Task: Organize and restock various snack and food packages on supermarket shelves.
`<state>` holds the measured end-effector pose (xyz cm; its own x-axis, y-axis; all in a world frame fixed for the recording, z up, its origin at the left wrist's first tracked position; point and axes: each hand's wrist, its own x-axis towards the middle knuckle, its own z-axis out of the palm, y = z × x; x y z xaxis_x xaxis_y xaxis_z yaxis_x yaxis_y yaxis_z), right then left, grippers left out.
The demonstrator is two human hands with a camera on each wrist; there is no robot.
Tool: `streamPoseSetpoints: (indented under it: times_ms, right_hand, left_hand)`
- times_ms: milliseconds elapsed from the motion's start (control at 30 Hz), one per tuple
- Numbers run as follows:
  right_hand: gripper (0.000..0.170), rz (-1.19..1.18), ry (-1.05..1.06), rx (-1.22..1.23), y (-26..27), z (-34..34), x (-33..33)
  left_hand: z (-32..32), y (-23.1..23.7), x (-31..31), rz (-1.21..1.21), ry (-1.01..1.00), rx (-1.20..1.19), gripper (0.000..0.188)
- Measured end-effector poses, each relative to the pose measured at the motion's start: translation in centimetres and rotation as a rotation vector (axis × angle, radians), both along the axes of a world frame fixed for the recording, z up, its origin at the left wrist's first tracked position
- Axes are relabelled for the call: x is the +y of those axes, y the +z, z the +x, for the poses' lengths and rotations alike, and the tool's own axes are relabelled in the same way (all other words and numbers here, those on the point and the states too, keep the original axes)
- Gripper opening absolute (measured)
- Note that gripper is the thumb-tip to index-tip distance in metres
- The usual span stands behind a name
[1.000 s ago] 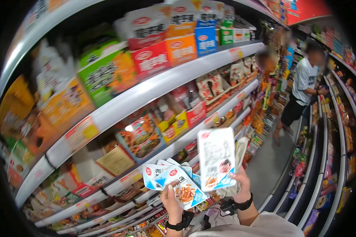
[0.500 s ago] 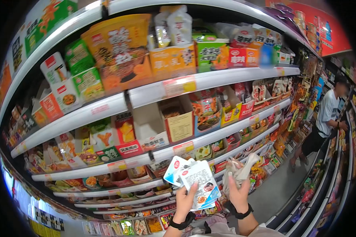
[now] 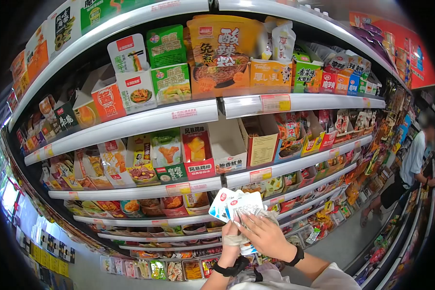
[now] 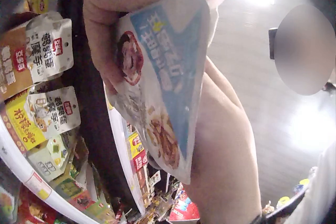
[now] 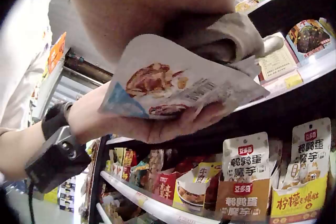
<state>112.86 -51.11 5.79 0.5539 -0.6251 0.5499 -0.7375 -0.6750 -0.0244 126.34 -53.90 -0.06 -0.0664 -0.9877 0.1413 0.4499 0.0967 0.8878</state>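
My left hand grips a fanned stack of flat white-and-blue snack packets in front of the shelves. In the right wrist view its fingers curl under the packet. The left wrist view shows one packet face with a blue panel and a food picture. Across the stack lies my right hand, fingers spread over the packets and holding a pale grey cloth. Part of this cloth bunches out from beneath the right hand in the right wrist view. The lower part of the stack is hidden behind the hands.
Shelves full of snack boxes and pouches curve across the view. A nearly empty display carton stands above the hands. To the right, a person in a white shirt stands in the aisle beside another shelf.
The right hand, earlier lifting one packet and then beside the stack with the cloth, has moved left onto the packets. The head view has swung left along the shelves.
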Motion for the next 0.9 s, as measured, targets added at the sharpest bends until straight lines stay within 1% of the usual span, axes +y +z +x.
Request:
streamPoseSetpoints:
  times_ms: [33, 67, 100, 167, 200, 233, 300, 333, 367, 433, 467, 500, 533, 567, 633, 667, 700, 733, 767, 833, 867, 900]
  right_hand:
    - [0.048, -0.007, 0.016, -0.007, 0.0, 0.0, 0.0]
    - [0.050, -0.015, 0.032, -0.015, 0.0, 0.0, 0.0]
    - [0.050, -0.017, 0.030, -0.012, 0.0, -0.1, -0.1]
    - [0.051, -0.027, -0.043, -0.114, 0.0, -0.7, -1.0]
    - [0.053, -0.065, -0.074, -0.223, 0.0, -1.0, -1.5]
    - [0.053, -0.069, -0.070, -0.220, 0.4, -1.5, -1.9]
    - [0.053, -0.002, -0.163, -0.492, 1.4, -2.5, -2.7]
    - [0.045, 0.084, -0.147, -0.686, 1.6, -2.7, -3.0]
    - [0.045, 0.085, -0.147, -0.683, 2.2, -2.9, -2.9]
    - [0.034, 0.307, -0.098, -0.726, 4.0, -3.3, -2.5]
    - [0.034, 0.379, 0.028, -0.735, 4.2, -3.8, -2.9]
    - [0.034, 0.379, 0.025, -0.737, 4.9, -3.8, -2.7]
    - [0.035, 0.475, 0.069, -0.662, 5.8, -3.6, -2.4]
    - [0.036, 0.568, 0.114, -0.585, 6.4, -3.4, -2.2]
    - [0.036, 0.592, 0.106, -0.599, 6.5, -2.9, -2.7]
    - [0.035, 0.593, 0.063, -0.584, 6.8, -2.9, -2.9]
    - [0.034, 0.595, 0.020, -0.568, 7.0, -2.9, -3.1]
    - [0.037, 0.619, -0.033, -0.571, 7.2, -2.9, -3.2]
    - [0.037, 0.625, -0.036, -0.574, 7.1, -2.9, -3.4]
    - [0.042, 0.479, 0.011, -0.674, 6.6, -2.8, -3.8]
    - [0.044, 0.537, 0.016, -0.722, 7.0, -2.7, -3.6]
    - [0.044, 0.542, 0.014, -0.729, 6.9, -2.8, -3.8]
  left_hand:
    - [0.2, 0.3, -0.1, 0.192, -0.057, 0.142, 0.027]
    - [0.1, 1.1, 0.1, 0.107, 0.050, 0.091, 0.032]
    - [0.3, 1.7, 0.2, 0.104, 0.047, 0.094, 0.032]
    - [0.9, 2.5, 0.1, 0.123, 0.042, 0.246, 0.037]
    - [1.1, 2.0, -0.3, 0.078, 0.110, 0.216, 0.040]
    - [1.4, 2.3, -0.3, 0.073, 0.113, 0.220, 0.040]
    - [1.9, 3.3, 0.3, 0.079, 0.130, 0.277, 0.040]
    - [1.7, 3.6, 0.3, 0.036, 0.179, 0.237, 0.041]
    - [1.6, 3.6, 0.4, 0.037, 0.180, 0.240, 0.041]
    - [1.6, 3.3, 0.8, -0.104, 0.323, -0.022, 0.038]
    - [1.6, 3.1, 0.7, -0.103, 0.321, -0.024, 0.038]
    - [1.6, 3.0, 0.5, -0.220, 0.400, -0.166, 0.034]
    - [1.6, 3.2, 0.4, -0.339, 0.478, -0.308, 0.030]
    - [1.6, 3.7, 0.3, -0.341, 0.476, -0.309, 0.030]
    - [1.8, 5.3, 0.0, -0.571, 0.548, -0.491, 0.022]
    - [2.0, 5.6, -0.4, -0.652, 0.563, -0.575, 0.016]
    - [2.0, 6.1, -0.7, -0.651, 0.558, -0.579, 0.016]
    - [1.9, 6.8, -0.8, -0.692, 0.557, -0.620, 0.015]
    - [1.8, 7.1, -0.9, -0.731, 0.557, -0.660, 0.014]
    - [1.8, 7.2, -1.5, -0.726, 0.543, -0.664, 0.011]
    - [1.7, 7.4, -1.8, -0.757, 0.553, -0.686, 0.011]
    - [1.7, 7.7, -2.0, -0.787, 0.563, -0.709, 0.011]
